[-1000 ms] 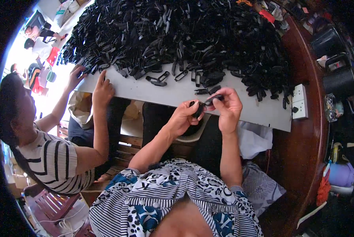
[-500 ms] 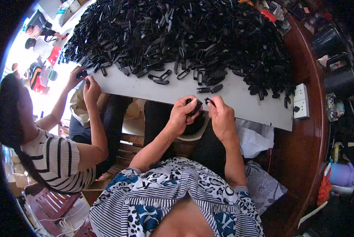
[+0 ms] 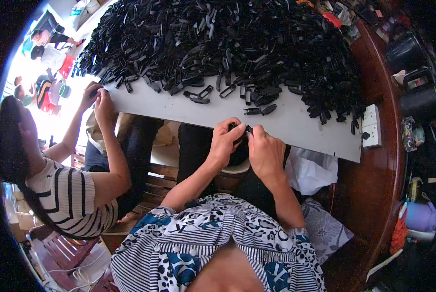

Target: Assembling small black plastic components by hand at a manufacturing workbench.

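Observation:
My left hand (image 3: 224, 143) is closed around a black plastic part (image 3: 235, 130) just off the front edge of the white table (image 3: 169, 111). My right hand (image 3: 266, 151) has come up against it, its thumb and forefinger pinching a small black piece (image 3: 249, 130) at the part's right side. Fingers cover most of both pieces, so their exact shape cannot be made out. Beyond my hands, a big heap of black plastic parts (image 3: 218, 44) covers much of the table. Several loose ones, some like open frames (image 3: 227, 90), lie near the front edge.
At my left a co-worker in a striped top (image 3: 77, 194) holds hands at the table's edge. A bowl-like container (image 3: 237, 168) sits below my hands. To the right are a white socket strip (image 3: 371, 125), a wooden panel (image 3: 373, 180) and a white plastic bag (image 3: 310, 173).
My right hand has moved left, bringing its small black piece against the part in my left hand. The co-worker's hands have drawn closer together.

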Demonstrator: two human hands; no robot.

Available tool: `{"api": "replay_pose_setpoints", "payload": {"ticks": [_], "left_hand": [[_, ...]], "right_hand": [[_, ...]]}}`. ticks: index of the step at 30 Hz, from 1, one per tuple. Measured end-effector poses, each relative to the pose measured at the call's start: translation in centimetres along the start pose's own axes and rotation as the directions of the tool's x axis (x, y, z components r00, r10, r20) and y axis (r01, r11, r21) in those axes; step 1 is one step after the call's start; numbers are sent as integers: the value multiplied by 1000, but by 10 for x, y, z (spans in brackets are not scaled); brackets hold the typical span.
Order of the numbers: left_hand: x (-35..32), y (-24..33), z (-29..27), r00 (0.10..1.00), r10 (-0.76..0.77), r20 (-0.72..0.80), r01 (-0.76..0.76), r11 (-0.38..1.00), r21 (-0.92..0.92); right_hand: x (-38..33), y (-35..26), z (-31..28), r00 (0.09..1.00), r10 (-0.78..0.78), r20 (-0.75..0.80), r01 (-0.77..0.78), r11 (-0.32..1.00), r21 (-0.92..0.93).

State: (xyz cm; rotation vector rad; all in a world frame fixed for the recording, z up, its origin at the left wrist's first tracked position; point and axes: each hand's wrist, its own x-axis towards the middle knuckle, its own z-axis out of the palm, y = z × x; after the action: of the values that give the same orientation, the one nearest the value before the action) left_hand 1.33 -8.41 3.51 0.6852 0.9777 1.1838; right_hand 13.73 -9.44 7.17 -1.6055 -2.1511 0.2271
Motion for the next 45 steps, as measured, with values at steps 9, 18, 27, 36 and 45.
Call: {"api": "replay_pose_setpoints", "payload": {"ticks": [9, 18, 27, 36, 45], "left_hand": [[-8, 4, -3, 998, 61, -20, -58, 990, 130], [0, -3, 2, 934, 353, 49, -355, 934, 41], [-14, 0, -13, 947, 218, 237, -314, 787, 531], [-5, -11, -21, 815, 516, 262, -485, 363, 795], [56, -16, 2, 755, 532, 383, -422, -53, 905]], "right_hand": [[-6, -3, 0, 972, -234, -10, 233, 971, -51], [-20, 10, 16, 971, 108, 211, -223, 108, 969], [-29, 25, 30, 918, 153, 367, -397, 316, 861], [-39, 38, 72, 999, 8, 53, -28, 916, 401], [0, 53, 26, 984, 173, -39, -141, 895, 423]]}}
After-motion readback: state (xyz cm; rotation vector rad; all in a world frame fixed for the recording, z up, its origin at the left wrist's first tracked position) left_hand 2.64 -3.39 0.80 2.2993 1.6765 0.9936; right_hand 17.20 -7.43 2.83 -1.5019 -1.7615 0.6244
